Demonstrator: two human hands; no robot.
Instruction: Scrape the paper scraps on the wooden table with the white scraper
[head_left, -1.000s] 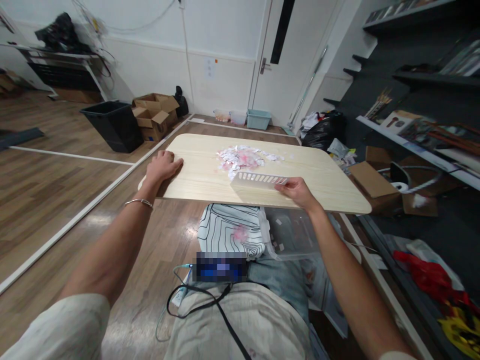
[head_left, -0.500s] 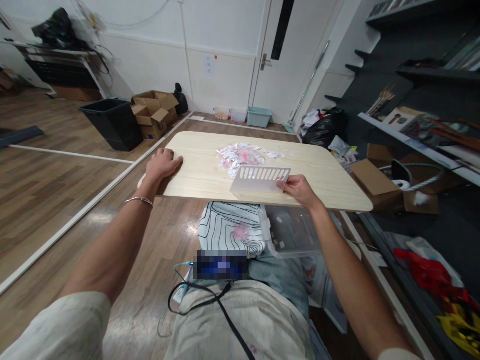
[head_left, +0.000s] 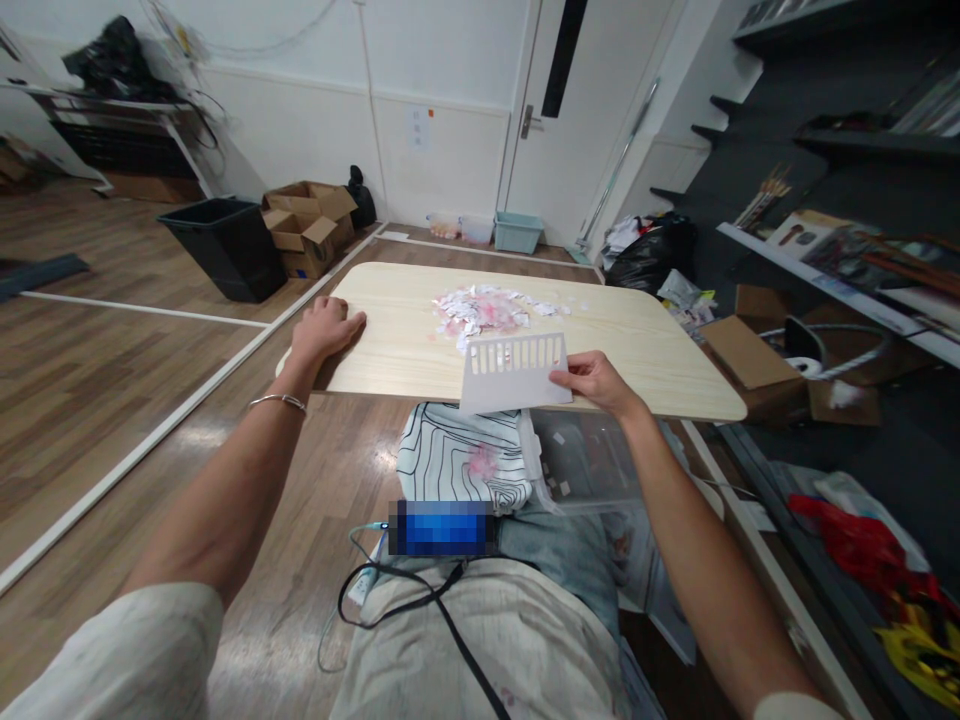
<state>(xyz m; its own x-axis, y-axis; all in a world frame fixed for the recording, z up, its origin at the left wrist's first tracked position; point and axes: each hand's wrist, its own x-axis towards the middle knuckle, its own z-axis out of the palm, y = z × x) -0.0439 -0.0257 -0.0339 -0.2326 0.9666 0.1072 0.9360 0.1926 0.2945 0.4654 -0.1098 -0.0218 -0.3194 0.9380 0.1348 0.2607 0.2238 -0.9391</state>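
Note:
A pale slotted plastic panel [head_left: 516, 385] stands tilted at the near edge of the light wooden tabletop [head_left: 637, 345]. My right hand [head_left: 596, 380] pinches its right side between thumb and fingers. The lower edge of the panel reaches past the table's front edge. Just beyond it lies a loose heap of white and pink paper scraps [head_left: 484, 310], partly seen through the slots. My left hand [head_left: 324, 328] rests on the left end of the tabletop, thumb stretched out, with nothing visible in it.
Below the table, a line-patterned cloth [head_left: 450, 455] and a clear plastic box [head_left: 592, 470] with a few scraps sit by my lap. A black bin [head_left: 225, 250] and cardboard boxes [head_left: 307, 225] stand at the far left. Shelves [head_left: 832, 290] line the right side.
My right hand has turned the slotted panel to face me more, its lower edge coming down over the table's front edge. The left hand stays in place.

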